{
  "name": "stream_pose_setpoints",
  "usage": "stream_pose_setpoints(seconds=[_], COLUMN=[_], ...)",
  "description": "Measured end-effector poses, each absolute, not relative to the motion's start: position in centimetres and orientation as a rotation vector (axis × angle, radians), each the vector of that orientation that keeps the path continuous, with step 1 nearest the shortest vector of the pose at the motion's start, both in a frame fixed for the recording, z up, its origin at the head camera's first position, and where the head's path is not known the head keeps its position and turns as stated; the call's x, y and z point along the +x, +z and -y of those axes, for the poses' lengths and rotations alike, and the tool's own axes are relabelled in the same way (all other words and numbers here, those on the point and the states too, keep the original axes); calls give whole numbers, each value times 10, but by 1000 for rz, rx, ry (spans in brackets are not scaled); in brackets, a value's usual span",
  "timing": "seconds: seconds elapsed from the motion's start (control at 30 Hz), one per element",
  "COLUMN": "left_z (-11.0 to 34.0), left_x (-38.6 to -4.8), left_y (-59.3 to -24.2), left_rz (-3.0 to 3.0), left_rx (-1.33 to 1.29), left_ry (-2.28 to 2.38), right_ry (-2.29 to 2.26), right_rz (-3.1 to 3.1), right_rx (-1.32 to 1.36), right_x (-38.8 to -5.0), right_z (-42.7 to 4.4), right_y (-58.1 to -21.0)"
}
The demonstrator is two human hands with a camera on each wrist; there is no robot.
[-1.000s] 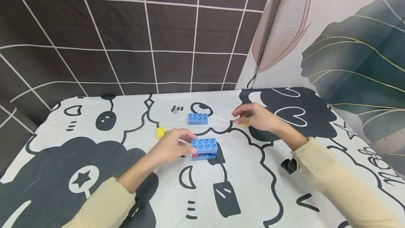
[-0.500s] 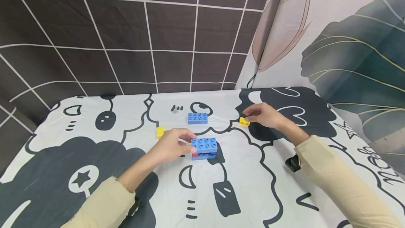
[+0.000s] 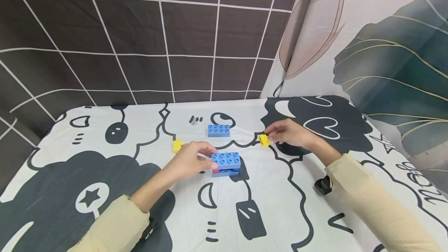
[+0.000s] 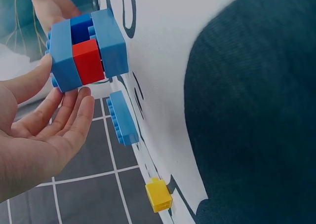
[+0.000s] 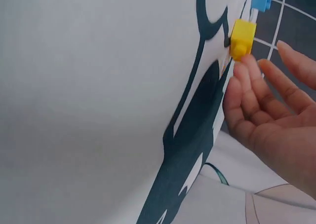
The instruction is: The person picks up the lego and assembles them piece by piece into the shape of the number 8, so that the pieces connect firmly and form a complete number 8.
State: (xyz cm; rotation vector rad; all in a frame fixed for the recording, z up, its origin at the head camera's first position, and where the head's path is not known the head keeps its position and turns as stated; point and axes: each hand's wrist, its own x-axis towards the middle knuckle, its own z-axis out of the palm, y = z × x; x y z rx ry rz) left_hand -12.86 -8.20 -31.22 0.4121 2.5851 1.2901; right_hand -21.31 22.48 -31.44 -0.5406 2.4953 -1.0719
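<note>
The left hand [image 3: 190,161] pinches the near end of the upper blue brick [image 3: 226,160], thumb on one side and fingers on the other. Under that grip sit a red brick [image 4: 88,61] and a dark blue brick [image 4: 80,29], with the lower blue brick [image 4: 110,44] beneath them. Grip and stack are just where they were half a second ago.

The right hand [image 3: 289,132] is loosely spread, its thumb well away from its fingers; the fingertips are at the edge of the right yellow brick [image 3: 264,140], seemingly touching it. That brick has changed most: it has shifted toward the person and toward the stack, and it is turned differently.

Between the two hands, farther from the person, the loose blue brick [image 3: 218,130] keeps its place. The left yellow brick [image 3: 177,146], also unmoved, lies just beyond the left hand's knuckles.
</note>
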Motion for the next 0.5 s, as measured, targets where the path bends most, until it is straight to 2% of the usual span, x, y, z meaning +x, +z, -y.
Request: stream_pose_setpoints(seconds=[0.5], left_z=[81], left_x=[-129], left_y=[-312], left_rz=[-2588], left_rx=[426], left_ry=[1289], right_ry=[-1081], right_rz=[-2472], right_rx=[-519], right_x=[-215], right_z=[-219], right_y=[-324])
